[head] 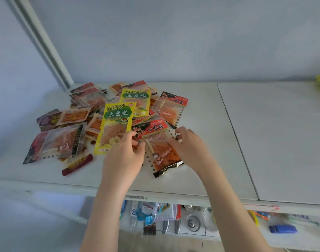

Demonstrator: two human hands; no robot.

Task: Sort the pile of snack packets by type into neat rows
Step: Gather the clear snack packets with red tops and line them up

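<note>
Both bare forearms reach forward from the bottom edge and converge on one red-topped clear plastic packet of orange-red strips (160, 146), which lies flat at the near edge of the pile. The left hand (125, 155) is palm down at the packet's left side, its fingers curled, with the thumb and fingertips touching the left edge; its grip is narrow, and I cannot tell whether it has actually pinched the film. The right hand (189, 145) rests on the packet's right side, the fingers bent and pressed onto the perforated right border near the top corner; whether that grip has closed on the packet is also unclear.

The packet has a red and black header with Chinese characters, a clear window with a cartoon figure, and a black and gold bottom strip.

Just left of it lies a yellow and green "TuDouSi" packet (115, 124), and a second yellow and green packet (136, 100) sits beyond that. A matching red-topped packet (171, 109) lies behind it. The rest of the unsorted pile of mixed snack packets (68, 128) spreads to its left across the white tabletop (201, 110). A dark red stick-shaped sachet (77, 164) lies to its left at the pile's near edge.
</note>
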